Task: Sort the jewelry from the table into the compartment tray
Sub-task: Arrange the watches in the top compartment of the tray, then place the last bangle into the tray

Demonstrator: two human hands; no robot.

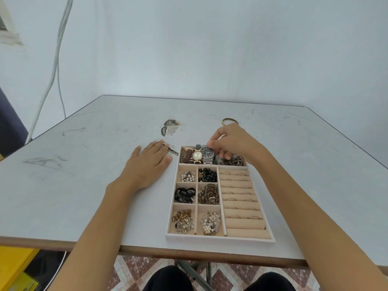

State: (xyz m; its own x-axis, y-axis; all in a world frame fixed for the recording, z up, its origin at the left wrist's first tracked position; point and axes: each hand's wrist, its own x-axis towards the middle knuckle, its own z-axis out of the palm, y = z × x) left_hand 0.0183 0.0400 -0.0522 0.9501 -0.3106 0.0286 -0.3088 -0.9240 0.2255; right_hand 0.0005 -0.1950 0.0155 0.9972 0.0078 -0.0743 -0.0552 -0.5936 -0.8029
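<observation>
The tray [220,240] sits on the table [84,185] near its front edge, to the right of the middle. The left hand [147,164] lies flat on the table just beside the tray's far left corner, palm down and fingers straight, holding nothing.

The right hand [231,143] hovers over the long compartment at the far end of the tray. Its fingers are curled and the thumb and forefinger come together above the dark watch [206,153]. Whether they pinch something small cannot be told.

In that same compartment a gold watch [197,155] stands just left of the dark one, and a heap of dark chains [232,161] lies under the right hand.

A gold bangle [230,120] is still out on the table, beyond the right hand and well apart from the tray.

The six small compartments on the left of the tray are filled:
- Far row: pearl pieces [187,176] and black beads [207,175].
- Middle row: black bracelets [184,194] and brown beads [209,193].
- Near row: gold links [183,220] and a pearl cluster [211,224].

The ring rolls [241,204] on the right hold several thin rings.

Dark scuffs [171,128] mark the table beyond the left hand.
</observation>
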